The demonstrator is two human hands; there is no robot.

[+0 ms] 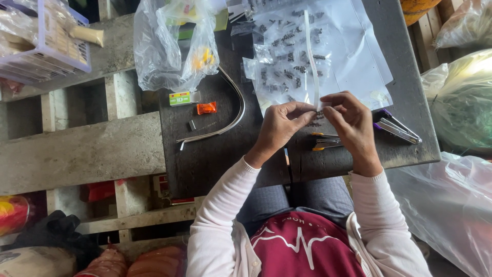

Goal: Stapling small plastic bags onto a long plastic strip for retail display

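My left hand (pixel 281 125) and my right hand (pixel 350 119) meet above the dark wooden board (pixel 205 154), both pinching the lower end of a narrow white strip (pixel 310 56) that runs away from me. Under the strip lie several small clear bags of dark little parts (pixel 287 66) spread on white paper (pixel 359 56). Fingertips of both hands close on the strip's end and touch each other there.
A purple stapler (pixel 397 128) lies right of my right hand, yellow-tipped tweezers (pixel 323 143) below it. A curved metal strip (pixel 230 115), an orange sachet (pixel 206 107), a small box (pixel 180 98) and a clear plastic bag (pixel 171 43) lie left. A lilac basket (pixel 48 51) stands far left; bags crowd the right.
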